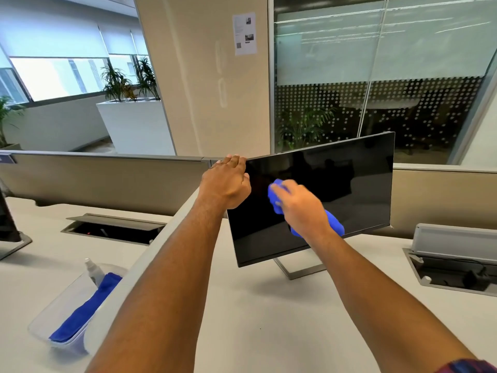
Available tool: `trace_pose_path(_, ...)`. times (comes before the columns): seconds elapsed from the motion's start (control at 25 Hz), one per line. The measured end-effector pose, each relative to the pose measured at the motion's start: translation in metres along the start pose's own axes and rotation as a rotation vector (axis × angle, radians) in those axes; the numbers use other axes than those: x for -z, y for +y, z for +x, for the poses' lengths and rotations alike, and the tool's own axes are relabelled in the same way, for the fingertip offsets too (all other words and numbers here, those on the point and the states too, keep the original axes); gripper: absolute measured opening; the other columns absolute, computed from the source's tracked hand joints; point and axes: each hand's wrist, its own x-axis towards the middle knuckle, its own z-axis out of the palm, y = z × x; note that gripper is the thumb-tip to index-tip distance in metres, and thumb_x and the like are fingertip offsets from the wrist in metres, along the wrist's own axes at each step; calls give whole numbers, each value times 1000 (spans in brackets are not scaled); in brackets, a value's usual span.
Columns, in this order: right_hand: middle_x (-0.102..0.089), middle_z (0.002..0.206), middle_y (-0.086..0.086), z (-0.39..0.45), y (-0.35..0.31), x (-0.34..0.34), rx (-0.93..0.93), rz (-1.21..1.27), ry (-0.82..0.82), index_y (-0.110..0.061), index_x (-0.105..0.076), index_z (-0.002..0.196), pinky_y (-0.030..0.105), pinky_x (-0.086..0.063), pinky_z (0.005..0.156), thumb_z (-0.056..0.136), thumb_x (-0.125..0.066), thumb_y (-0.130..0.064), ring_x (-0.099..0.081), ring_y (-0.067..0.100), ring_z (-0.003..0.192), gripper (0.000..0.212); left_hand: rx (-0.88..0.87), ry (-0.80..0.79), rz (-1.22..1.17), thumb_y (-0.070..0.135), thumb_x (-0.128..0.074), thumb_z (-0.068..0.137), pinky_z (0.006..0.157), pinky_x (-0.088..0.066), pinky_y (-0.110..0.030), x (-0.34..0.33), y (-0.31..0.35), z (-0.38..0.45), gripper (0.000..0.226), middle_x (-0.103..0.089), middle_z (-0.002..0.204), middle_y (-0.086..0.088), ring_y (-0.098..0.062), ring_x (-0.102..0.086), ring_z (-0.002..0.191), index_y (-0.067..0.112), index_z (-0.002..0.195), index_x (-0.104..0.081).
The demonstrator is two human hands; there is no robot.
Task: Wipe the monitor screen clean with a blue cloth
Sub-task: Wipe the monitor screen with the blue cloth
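Head view: clear tub (57, 316) holds spare cloth (86, 309), spray bottle (94, 273) (right fingers (279, 191) grip blue cloth (333, 224)).

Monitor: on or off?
Apparently off: the monitor screen is uniformly black, showing only reflections, while the right hand wipes it.

Clear tub (57, 313) with spray bottle (92, 271); potted plants (129, 82) behind

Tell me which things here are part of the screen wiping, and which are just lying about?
In use: monitor; blue cloth in right hand; left hand gripping the monitor's top corner.
Lying about: clear tub holding a spray bottle and second blue cloth; potted plants.
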Motion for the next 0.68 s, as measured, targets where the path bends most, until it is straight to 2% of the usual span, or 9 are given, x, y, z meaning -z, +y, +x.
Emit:
trace_pose_path(0.04, -58, 119, 12, 3, 2, 3, -144, 48, 20, -9, -58, 132, 38, -54, 61, 90, -64, -9, -61, 29, 80, 43, 6, 3, 12, 35, -22, 107, 128, -13, -41, 1, 2, 1, 60, -13, 170, -6, -21, -9, 157, 12, 162, -14)
trace_pose_path(0.08, -58, 119, 13, 3, 4, 5, -164, 59, 27, -8, -58, 132, 36, -54, 61, 90, -65, -10, -62, 28, 80, 42, 14, 6, 29, 35, -23, 107, 127, -16, -42, 1, 4, 1, 60, -16, 169, -7, -23, -12, 157, 12, 162, -15)
trace_pose_path(0.16, -58, 122, 12, -2, 11, 2, 80, -18, -61, -10, -58, 133, 34, -53, 62, 88, -68, -10, -62, 26, 81, 45, 16, -4, 74, 35, -23, 107, 124, -24, -46, 3, 6, 3, 59, -21, 168, -9, -26, -18, 155, 14, 161, -18)
trace_pose_path(0.2, -58, 123, 11, -2, 17, 2, 82, -7, -53, -12, -59, 132, 34, -54, 63, 88, -68, -10, -62, 26, 82, 45, 16, -17, 95, 36, -22, 107, 123, -27, -49, 5, 6, 5, 58, -22, 167, -9, -27, -19, 155, 17, 162, -17)
trace_pose_path(0.32, -57, 123, 10, 0, 29, 8, -214, 108, 41, -11, -58, 133, 38, -56, 64, 94, -62, -14, -61, 26, 83, 39, 18, -35, 163, 38, -19, 106, 118, -33, -52, 11, 13, 9, 57, -29, 164, -10, -31, -27, 151, 25, 162, -15)
trace_pose_path(0.44, -59, 122, 10, -7, 37, 6, -72, 64, 3, -12, -60, 133, 39, -56, 66, 92, -64, -14, -62, 28, 83, 40, 3, -58, 200, 37, -21, 107, 124, -22, -50, 11, 19, 9, 59, -24, 166, -13, -35, -24, 152, 20, 163, -11)
trace_pose_path(0.56, -62, 118, 9, -1, 47, 15, -255, 161, 106, -11, -64, 128, 40, -56, 70, 90, -66, -10, -61, 28, 85, 38, 4, -102, 158, 36, -21, 108, 127, -11, -46, 10, 32, 15, 63, -8, 170, -10, -32, -8, 157, 11, 162, -4)
trace_pose_path(0.64, -66, 115, 9, -9, 52, 13, -87, 81, 66, -11, -67, 124, 41, -56, 66, 84, -71, -5, -61, 28, 78, 41, -8, -130, 163, 37, -22, 108, 127, -10, -46, 11, 46, 24, 65, -5, 170, -11, -28, -5, 157, 7, 162, -2)
trace_pose_path(0.68, -67, 114, 8, -12, 59, 11, -94, 62, 88, -12, -68, 123, 41, -56, 65, 82, -72, -2, -61, 28, 75, 42, -17, -135, 184, 38, -22, 107, 127, -11, -47, 10, 53, 28, 66, -4, 170, -12, -29, -6, 157, 6, 161, -2)
